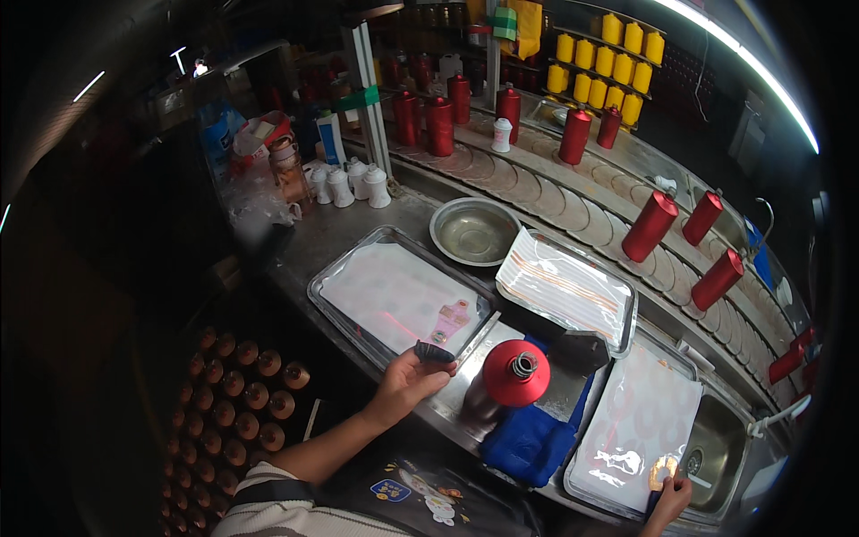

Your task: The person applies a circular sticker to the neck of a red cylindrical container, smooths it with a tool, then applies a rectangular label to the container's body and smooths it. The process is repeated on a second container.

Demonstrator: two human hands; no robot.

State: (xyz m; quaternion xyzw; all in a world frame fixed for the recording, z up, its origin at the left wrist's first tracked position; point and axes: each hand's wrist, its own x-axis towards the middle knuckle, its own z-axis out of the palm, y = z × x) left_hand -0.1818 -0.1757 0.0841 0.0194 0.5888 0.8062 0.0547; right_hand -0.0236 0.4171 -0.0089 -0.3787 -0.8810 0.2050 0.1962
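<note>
My left hand (403, 385) is beside the left metal tray, its fingers closed around a small dark curved piece (434, 352). That tray (340, 338) carries a white sheet with a pink decal (452, 319). A red metal bottle (514, 371) with a narrow threaded neck stands upright to the right of the hand, apart from it. At the lower right, my right hand (669, 506) pinches the edge of a gold round decal (662, 472). The decal is over a wet white sheet (640, 412) on another tray.
Beyond the trays, a conveyor (573, 210) carries more red bottles (650, 225). A metal bowl (474, 231), a striped-sheet tray (568, 291), a blue cloth (530, 445) and a sink (720, 447) surround the work spot. Copper-coloured bottles (233, 385) stand low left; white bottles (340, 188) stand back left.
</note>
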